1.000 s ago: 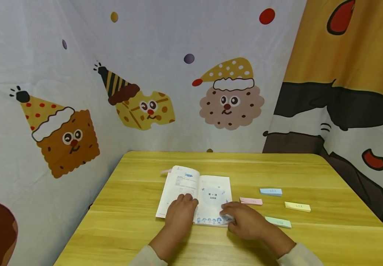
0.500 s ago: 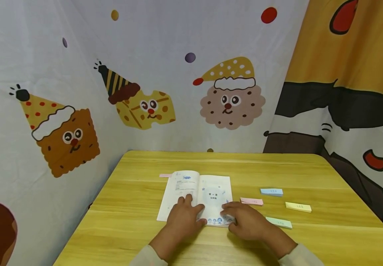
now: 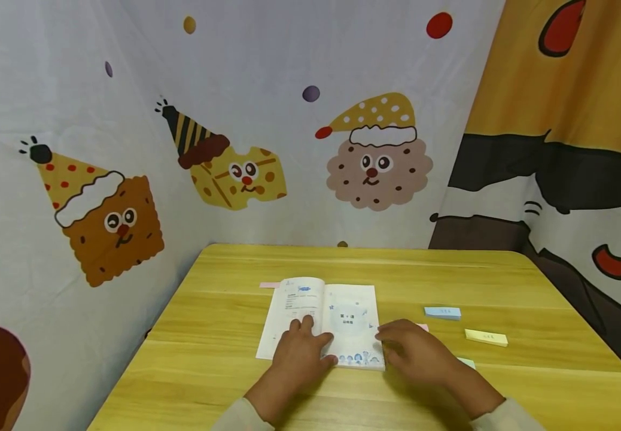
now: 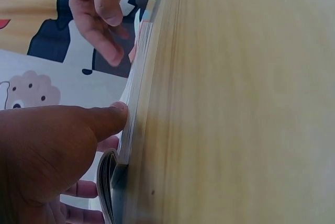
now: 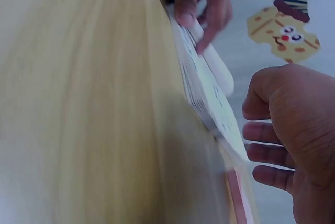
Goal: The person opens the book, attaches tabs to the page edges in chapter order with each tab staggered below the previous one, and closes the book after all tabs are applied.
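Observation:
An open book point(image 3: 350, 326) lies on the wooden table, its left page point(image 3: 283, 323) bulging slightly near the fold. My left hand point(image 3: 302, 353) rests across the fold with fingers spread, its thumb on the lower part of the right page, as the left wrist view also shows. At the book's right edge, my right hand point(image 3: 418, 353) hovers with loosely bent fingers and nothing between them; a gap separates it from the pages in the right wrist view point(image 5: 303, 124). A pink paper tab point(image 3: 270, 285) sticks out past the book's upper left edge.
Right of the book lie a blue sticky-note strip point(image 3: 442, 313) and a yellow one point(image 3: 486, 337). A pink strip point(image 3: 423, 327) and a green strip point(image 3: 467, 363) are partly hidden by my right hand. A printed cloth point(image 3: 300, 227) hangs behind the table point(image 3: 224, 389).
My left hand has shifted from the left page onto the fold and spread its fingers; the left page lies flatter. My right hand has let go of the lower right page corner and moved right.

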Demonstrator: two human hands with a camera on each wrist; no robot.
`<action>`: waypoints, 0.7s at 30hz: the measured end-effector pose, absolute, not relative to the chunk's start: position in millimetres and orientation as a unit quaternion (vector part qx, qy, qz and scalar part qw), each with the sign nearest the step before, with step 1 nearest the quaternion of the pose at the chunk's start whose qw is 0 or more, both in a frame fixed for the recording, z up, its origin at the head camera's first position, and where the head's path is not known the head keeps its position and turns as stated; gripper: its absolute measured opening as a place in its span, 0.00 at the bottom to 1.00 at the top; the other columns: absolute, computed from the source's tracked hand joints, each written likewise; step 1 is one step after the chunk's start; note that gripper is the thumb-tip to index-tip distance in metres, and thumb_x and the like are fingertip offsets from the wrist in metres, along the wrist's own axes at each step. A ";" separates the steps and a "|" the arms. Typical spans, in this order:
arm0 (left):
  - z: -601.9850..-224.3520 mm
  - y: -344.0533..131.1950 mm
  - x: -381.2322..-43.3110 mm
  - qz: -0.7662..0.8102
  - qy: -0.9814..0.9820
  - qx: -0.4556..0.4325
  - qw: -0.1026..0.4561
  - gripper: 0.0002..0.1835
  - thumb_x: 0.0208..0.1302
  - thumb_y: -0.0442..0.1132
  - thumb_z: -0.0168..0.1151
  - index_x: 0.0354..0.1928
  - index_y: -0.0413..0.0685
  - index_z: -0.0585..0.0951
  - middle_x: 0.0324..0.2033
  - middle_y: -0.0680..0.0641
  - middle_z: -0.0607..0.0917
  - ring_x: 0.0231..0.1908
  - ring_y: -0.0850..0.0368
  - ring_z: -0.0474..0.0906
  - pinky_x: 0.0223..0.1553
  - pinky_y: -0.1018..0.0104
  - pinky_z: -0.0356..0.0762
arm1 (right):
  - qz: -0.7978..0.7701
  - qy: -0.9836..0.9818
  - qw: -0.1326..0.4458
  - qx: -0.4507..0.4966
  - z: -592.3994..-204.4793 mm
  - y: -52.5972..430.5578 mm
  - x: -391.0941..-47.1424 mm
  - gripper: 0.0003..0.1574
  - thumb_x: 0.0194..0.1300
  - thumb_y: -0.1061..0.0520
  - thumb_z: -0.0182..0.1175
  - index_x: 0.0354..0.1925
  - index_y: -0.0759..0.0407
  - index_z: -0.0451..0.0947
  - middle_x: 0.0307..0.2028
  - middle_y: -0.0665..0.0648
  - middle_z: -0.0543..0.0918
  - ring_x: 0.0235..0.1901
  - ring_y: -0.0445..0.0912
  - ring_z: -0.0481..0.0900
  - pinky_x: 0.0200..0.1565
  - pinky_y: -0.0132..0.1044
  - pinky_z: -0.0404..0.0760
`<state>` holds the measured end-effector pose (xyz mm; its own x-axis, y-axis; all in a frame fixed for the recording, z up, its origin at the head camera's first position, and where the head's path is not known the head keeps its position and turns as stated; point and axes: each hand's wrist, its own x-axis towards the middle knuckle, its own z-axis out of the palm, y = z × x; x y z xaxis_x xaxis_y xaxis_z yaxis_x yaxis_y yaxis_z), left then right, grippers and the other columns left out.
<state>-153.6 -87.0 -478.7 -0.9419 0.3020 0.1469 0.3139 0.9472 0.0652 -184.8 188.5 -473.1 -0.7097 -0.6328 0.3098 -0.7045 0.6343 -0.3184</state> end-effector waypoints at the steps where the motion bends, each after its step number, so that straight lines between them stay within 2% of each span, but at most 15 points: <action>1: -478.5 -86.7 -153.8 -0.045 -0.985 -0.155 0.067 0.25 0.53 0.65 0.61 0.52 0.69 0.80 0.46 0.43 0.70 0.40 0.47 0.65 0.36 0.55 0.69 | 0.210 -0.901 0.091 0.369 -472.0 192.9 -185.7 0.17 0.56 0.61 0.62 0.46 0.54 0.82 0.49 0.48 0.80 0.52 0.45 0.73 0.52 0.46 0.73; 9: -475.3 -85.1 -151.3 -0.054 -0.986 -0.150 0.054 0.25 0.54 0.65 0.61 0.53 0.67 0.80 0.48 0.43 0.70 0.42 0.47 0.65 0.37 0.54 0.69 | 0.214 -0.916 0.102 0.325 -465.8 227.9 -190.1 0.18 0.56 0.61 0.64 0.47 0.56 0.82 0.46 0.50 0.81 0.50 0.46 0.75 0.50 0.47 0.74; 13: -475.1 -85.0 -150.4 -0.060 -0.986 -0.150 0.048 0.25 0.54 0.64 0.61 0.53 0.68 0.80 0.49 0.43 0.70 0.43 0.46 0.65 0.38 0.53 0.69 | 0.218 -0.922 0.113 0.298 -463.9 244.7 -188.1 0.17 0.54 0.62 0.66 0.45 0.56 0.81 0.45 0.51 0.80 0.49 0.51 0.75 0.48 0.51 0.74; 21: -475.4 -85.2 -152.1 -0.062 -0.986 -0.148 0.038 0.25 0.54 0.65 0.60 0.53 0.67 0.80 0.50 0.42 0.69 0.44 0.46 0.65 0.38 0.53 0.69 | 0.214 -0.940 0.098 0.247 -462.8 275.2 -189.6 0.17 0.59 0.57 0.65 0.48 0.54 0.80 0.47 0.51 0.79 0.50 0.52 0.75 0.47 0.52 0.75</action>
<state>-152.1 -85.2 -475.4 -0.9533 0.2871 0.0937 0.2965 0.9486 0.1106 -189.6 275.2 -462.8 -0.8585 -0.4230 0.2899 -0.5069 0.7859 -0.3542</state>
